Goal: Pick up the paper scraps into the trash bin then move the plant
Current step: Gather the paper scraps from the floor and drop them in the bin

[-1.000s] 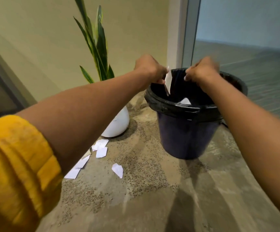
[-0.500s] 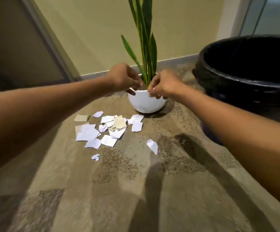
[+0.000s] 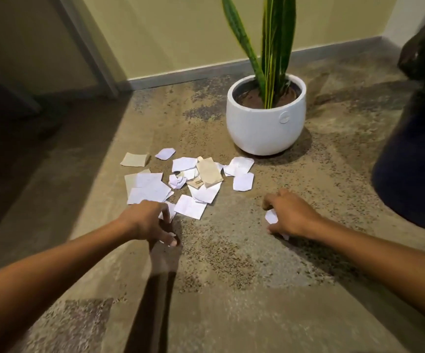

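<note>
Both hands are down at the carpet point(image 3: 231, 263), near the front of the paper scraps point(image 3: 180, 179).

Right hand point(image 3: 289, 215): fingers curled round a single white scrap point(image 3: 271, 216), which lies on the carpet apart from the main pile. Thumb and fingers close in on it from both sides, so it grips that piece.

Left hand point(image 3: 146, 221): fingers bent downward at the near edge of the pile, fingertips touching or just beside the nearest white pieces. Can't tell whether it actually holds a scrap; nothing is clearly pinched.

The scraps are a loose spread of white and beige pieces, some overlapping, on the carpet just in front and to the left of the plant pot. One beige piece and one small white piece sit slightly apart at the far left of the spread.

Plant point(image 3: 270, 47): upright, long green leaves, in a round white pot point(image 3: 264, 128) standing on the carpet near the wall's baseboard point(image 3: 180, 75).

Trash bin point(image 3: 415, 161): dark, with a black liner, at the right edge of view, cut off by the frame, standing on the carpet to the right of the pot.
</note>
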The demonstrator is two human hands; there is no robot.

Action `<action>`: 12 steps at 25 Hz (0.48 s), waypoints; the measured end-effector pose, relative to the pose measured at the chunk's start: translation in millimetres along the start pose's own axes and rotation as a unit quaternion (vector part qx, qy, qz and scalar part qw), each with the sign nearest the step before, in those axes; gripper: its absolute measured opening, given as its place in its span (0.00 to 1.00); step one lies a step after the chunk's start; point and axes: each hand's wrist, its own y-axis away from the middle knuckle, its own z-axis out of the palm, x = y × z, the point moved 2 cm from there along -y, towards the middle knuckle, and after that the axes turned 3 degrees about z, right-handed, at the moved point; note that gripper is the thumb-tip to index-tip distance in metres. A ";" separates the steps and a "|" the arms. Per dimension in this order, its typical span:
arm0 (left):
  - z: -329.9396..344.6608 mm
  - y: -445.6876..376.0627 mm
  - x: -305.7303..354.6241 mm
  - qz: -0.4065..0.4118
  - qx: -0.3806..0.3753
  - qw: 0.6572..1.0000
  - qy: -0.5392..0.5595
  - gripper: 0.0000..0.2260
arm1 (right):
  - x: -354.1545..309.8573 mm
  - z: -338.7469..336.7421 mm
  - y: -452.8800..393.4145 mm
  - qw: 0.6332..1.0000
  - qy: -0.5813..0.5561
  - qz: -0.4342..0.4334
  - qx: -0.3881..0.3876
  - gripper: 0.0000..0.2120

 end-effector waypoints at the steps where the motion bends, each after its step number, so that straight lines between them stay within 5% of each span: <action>1: 5.6 -2.9 -4.5 0.010 -0.005 1.000 -0.006 0.24 | 0.1 2.7 -4.6 1.000 -0.020 -0.001 0.000 0.22; 7: 11.2 -14.3 -14.2 0.072 -0.004 0.997 0.011 0.10 | -17.0 -5.4 -20.6 0.994 -0.107 -0.022 0.019 0.17; 12: 2.1 -23.6 -20.3 0.057 0.088 0.993 0.053 0.07 | -83.6 0.3 -35.5 0.979 -0.099 -0.123 0.130 0.17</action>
